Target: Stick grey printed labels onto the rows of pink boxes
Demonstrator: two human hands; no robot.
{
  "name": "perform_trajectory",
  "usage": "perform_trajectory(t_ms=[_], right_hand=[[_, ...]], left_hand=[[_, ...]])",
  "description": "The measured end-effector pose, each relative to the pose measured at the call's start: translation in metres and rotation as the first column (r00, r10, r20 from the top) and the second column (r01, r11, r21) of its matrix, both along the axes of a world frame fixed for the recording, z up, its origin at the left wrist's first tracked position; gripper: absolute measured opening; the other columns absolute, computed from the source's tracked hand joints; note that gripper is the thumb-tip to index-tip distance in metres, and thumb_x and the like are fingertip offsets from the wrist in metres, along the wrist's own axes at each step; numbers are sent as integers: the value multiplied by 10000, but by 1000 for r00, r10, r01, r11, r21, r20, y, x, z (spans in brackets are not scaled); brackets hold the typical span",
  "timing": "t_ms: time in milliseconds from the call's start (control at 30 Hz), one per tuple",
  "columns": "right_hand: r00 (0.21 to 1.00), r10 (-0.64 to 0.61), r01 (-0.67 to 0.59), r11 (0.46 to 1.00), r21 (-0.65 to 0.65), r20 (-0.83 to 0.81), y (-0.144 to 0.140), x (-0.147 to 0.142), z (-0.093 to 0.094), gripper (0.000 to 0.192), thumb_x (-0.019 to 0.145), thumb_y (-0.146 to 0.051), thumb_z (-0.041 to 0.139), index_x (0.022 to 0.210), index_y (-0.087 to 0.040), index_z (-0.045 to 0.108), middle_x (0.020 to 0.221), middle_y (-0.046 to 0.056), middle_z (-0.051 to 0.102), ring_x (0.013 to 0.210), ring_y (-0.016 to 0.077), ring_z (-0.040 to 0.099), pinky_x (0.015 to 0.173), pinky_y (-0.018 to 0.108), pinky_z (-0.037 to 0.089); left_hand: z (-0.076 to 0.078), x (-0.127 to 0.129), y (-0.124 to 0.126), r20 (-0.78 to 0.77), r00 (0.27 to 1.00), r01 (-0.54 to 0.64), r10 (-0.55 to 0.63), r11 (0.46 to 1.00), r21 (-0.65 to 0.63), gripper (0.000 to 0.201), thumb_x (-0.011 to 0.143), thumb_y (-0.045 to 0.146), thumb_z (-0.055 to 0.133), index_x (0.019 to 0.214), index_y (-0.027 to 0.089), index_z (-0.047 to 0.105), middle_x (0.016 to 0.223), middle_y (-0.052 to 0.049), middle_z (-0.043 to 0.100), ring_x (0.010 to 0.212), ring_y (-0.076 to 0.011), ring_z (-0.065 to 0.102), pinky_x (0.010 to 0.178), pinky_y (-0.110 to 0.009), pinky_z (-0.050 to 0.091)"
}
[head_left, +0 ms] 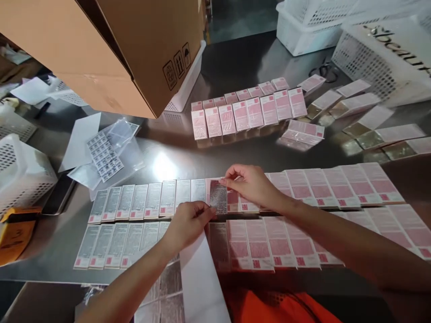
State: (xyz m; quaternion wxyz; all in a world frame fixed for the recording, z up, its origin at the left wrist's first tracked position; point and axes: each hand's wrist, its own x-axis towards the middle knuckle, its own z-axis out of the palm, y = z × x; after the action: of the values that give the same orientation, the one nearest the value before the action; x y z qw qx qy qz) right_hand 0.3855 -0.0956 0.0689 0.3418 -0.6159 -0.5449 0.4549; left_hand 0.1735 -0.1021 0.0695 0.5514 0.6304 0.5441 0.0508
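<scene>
table: shiny grey metal table [235, 67], bright light spot near middle | far right: white plastic baskets with holes [303, 27] | far left: big brown cardboard box [111, 49] | floor: dark, far behind

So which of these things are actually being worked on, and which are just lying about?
In hand:
- left hand and right hand, both pinching a printed label
- pink boxes laid flat in rows
- boxes already labelled
- white backing sheet

Lying about:
- cardboard box
- white baskets
- bag of small stickers
- upright pink boxes
- scissors
</scene>
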Motion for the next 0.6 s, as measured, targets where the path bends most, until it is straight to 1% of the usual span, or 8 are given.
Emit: perform_trajectory(t_ms=[67, 133, 200, 300, 467, 600], right_hand=[[993, 30, -29, 1000, -11, 114, 11, 3, -3, 259, 778, -434, 709, 704, -190, 660, 659, 2, 673, 611, 139, 613, 575, 252, 441], [985, 74, -67, 997, -49, 153, 21, 4, -7, 263, 773, -444, 709, 703, -193, 674, 643, 0, 675, 591, 135, 600, 568, 253, 424], [980, 111, -99, 992, -80, 163, 28, 3, -12, 272, 772, -458, 704, 712, -193, 685, 648, -1, 681, 581, 133, 593, 563, 251, 418], [974, 145, -126, 986, -112, 172, 35, 0, -17, 277, 773, -466, 701, 721, -195, 696, 657, -6, 686, 577, 128, 589, 557, 246, 414], [964, 160, -128, 979, -159, 211, 41, -5, -18, 228, 790, -408, 691, 725, -190, 704, 648, -12, 687, 565, 118, 584, 545, 235, 409], [957, 164, -123, 977, -174, 239, 42, -6, -19, 228, 804, -405, 677, 723, -194, 705, 645, -13, 688, 568, 119, 593, 533, 233, 411]], left_hand=[[-2, 2, 5, -33, 999, 7, -7, 1000, -21, 414, 845, 512, 546, 656, 167, 675, 505, 37, 452, 512, -111, 377, 515, -257, 242], [-3, 3, 10, -65, 998, 14, -17, 999, -48, 449, 856, 535, 517, 668, 168, 694, 505, 32, 474, 515, -118, 403, 518, -261, 245], [-2, 4, 15, -112, 993, 31, -37, 998, -57, 477, 879, 532, 475, 654, 170, 689, 519, 23, 517, 522, -124, 435, 522, -264, 250], [-2, 6, 23, -196, 977, 69, -79, 996, -57, 473, 901, 479, 443, 623, 170, 670, 542, 13, 576, 523, -125, 468, 527, -268, 262], [-7, 5, 30, -222, 969, 95, -111, 992, -81, 421, 905, 420, 441, 701, 181, 722, 672, -24, 710, 611, -158, 586, 574, -268, 332], [-10, 4, 32, -251, 955, 141, -157, 987, -79, 416, 903, 397, 436, 707, 179, 731, 665, -45, 715, 601, -169, 600, 566, -278, 329]])
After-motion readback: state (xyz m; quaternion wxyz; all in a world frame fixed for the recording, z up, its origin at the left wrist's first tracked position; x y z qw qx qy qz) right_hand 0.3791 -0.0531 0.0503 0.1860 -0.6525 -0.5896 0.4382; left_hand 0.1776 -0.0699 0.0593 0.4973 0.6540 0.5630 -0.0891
